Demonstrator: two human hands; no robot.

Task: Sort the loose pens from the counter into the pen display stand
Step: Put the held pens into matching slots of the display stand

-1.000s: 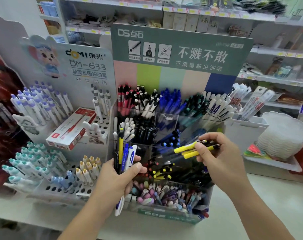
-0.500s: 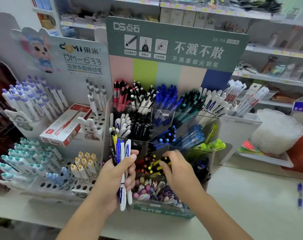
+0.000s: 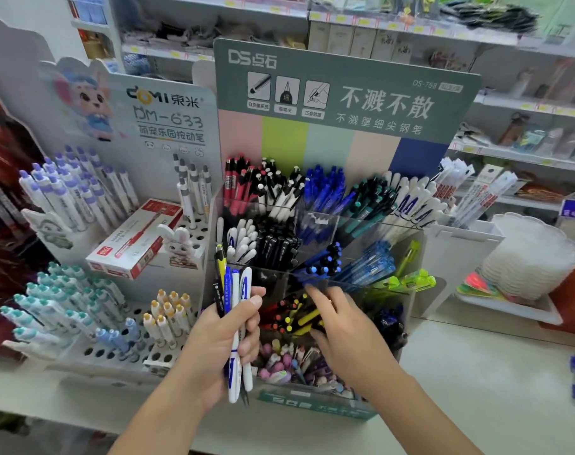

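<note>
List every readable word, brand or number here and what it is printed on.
"DS点石", "不溅不散", "不溅墨细尖钢笔", "DS-758": green header card of the pen display stand.
"DOMI 東米", "DM-633", "萌宠乐园按动笔": white neighbouring stand.
Too small or blurred: icon captions, red-and-white box, pen barrels, shelf tags.

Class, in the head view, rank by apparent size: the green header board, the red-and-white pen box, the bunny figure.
1. Green header board
2. Red-and-white pen box
3. Bunny figure
No close calls.
</note>
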